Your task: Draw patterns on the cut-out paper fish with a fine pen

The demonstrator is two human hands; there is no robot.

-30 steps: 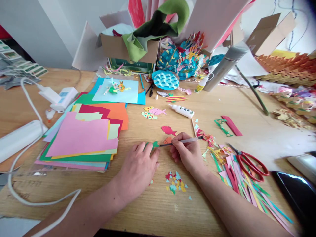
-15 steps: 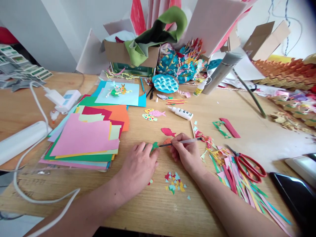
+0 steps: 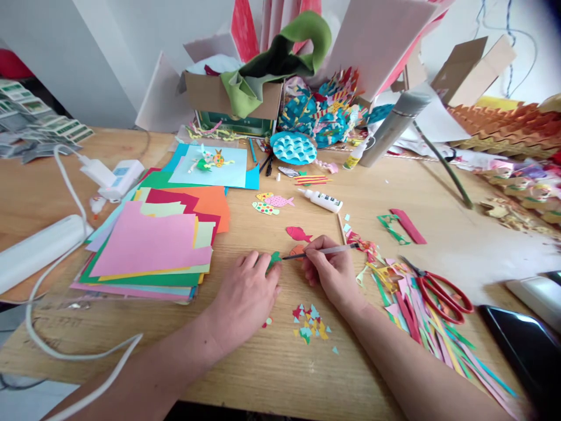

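Note:
My left hand [image 3: 248, 287] rests on the table, its bent fingers holding a green paper fish [image 3: 274, 258] down. Only the tail end of that fish shows; the rest is under the fingers. Pinched in my right hand [image 3: 331, 272] is a slim pen [image 3: 335, 249] with a pale barrel, its dark tip touching or very close to the green tail. Just behind the right fingers lie an orange paper fish [image 3: 297, 251], partly covered, and a red paper fish [image 3: 298, 234]. Small triangular paper bits [image 3: 310, 323] are scattered between my forearms.
Coloured paper [image 3: 151, 240] is stacked at the left. Decorated paper fish [image 3: 274, 203] and a glue bottle [image 3: 323, 200] lie farther back. To the right are paper strips [image 3: 421, 316], red-handled scissors [image 3: 442, 297] and a phone [image 3: 521, 351]. A grey flask [image 3: 394, 128] stands behind.
Almost nothing differs. My left fingers have shifted very slightly on the green fish, and the pen stays in nearly the same place.

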